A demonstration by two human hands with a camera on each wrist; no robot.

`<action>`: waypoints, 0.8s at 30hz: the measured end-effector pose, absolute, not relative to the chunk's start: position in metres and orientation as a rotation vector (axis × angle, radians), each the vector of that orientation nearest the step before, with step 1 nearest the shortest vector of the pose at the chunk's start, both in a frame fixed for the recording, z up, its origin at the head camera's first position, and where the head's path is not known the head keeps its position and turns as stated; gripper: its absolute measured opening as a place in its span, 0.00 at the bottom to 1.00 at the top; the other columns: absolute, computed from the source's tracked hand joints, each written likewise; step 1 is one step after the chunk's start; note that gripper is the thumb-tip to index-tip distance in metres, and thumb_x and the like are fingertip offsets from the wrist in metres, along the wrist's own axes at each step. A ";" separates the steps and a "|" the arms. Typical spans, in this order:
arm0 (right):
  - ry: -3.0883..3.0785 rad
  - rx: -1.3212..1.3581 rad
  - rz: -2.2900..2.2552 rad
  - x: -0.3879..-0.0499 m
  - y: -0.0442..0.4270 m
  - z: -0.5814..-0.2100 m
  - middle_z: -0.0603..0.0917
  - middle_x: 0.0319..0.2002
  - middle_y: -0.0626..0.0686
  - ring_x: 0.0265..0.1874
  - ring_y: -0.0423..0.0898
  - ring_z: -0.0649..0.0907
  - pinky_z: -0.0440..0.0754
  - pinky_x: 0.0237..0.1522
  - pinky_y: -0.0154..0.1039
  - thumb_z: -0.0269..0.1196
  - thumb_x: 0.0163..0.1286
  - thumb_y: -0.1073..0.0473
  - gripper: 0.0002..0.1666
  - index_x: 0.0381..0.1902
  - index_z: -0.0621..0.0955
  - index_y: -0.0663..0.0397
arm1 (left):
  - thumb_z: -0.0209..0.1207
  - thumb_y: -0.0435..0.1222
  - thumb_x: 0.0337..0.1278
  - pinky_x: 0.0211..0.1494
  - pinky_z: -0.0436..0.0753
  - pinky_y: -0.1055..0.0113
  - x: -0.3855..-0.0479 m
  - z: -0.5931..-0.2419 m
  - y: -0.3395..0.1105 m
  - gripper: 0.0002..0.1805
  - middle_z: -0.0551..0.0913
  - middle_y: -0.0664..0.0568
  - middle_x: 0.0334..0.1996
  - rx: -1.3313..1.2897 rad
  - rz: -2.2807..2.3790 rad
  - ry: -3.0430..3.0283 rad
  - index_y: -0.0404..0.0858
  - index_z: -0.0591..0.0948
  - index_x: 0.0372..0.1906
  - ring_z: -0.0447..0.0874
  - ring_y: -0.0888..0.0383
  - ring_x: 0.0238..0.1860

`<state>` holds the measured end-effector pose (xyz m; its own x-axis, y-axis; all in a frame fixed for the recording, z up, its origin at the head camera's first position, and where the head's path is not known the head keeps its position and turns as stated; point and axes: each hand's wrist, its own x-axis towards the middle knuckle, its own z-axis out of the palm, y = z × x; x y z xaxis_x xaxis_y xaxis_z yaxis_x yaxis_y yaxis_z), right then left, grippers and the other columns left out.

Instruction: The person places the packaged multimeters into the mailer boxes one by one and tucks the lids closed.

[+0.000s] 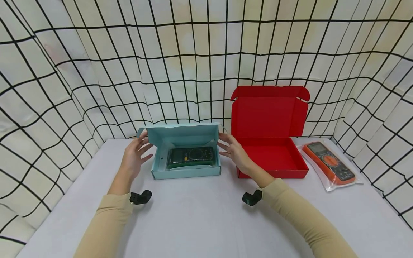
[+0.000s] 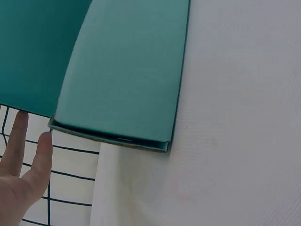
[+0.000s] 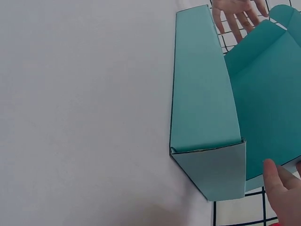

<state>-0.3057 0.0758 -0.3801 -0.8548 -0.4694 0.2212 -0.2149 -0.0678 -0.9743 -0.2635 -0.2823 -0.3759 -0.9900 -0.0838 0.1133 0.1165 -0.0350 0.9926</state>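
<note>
A light teal cardboard box (image 1: 186,173) stands on the white table with its lid (image 1: 180,134) raised and tilted at the back. Inside lies a dark multimeter (image 1: 191,154) in clear plastic wrap. My left hand (image 1: 133,152) is at the lid's left side, fingers spread and fairly straight, the fingertips near its edge. At the lid's right side is my right hand (image 1: 238,153), its fingertips touching the edge. In the right wrist view the right hand (image 3: 284,190) overlaps the lid's side edge. The left wrist view has the left hand (image 2: 21,186) beside the lid's edge.
To the right stands a red box (image 1: 272,157), its lid upright and nothing visible inside. Beyond it, an orange multimeter (image 1: 330,163) lies in a clear plastic bag. A white cloth (image 1: 206,61) with a black grid (image 1: 209,53) surrounds the table's back and sides.
</note>
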 end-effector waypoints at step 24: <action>2.120 -0.513 -1.945 -0.313 0.074 -0.351 0.68 0.73 0.65 0.69 0.65 0.72 0.74 0.65 0.58 0.46 0.79 0.36 0.42 0.80 0.57 0.55 | 0.38 0.67 0.73 0.72 0.51 0.28 -0.265 -0.339 -0.292 0.45 0.44 0.36 0.81 -0.124 -2.090 -2.430 0.49 0.49 0.84 0.48 0.28 0.77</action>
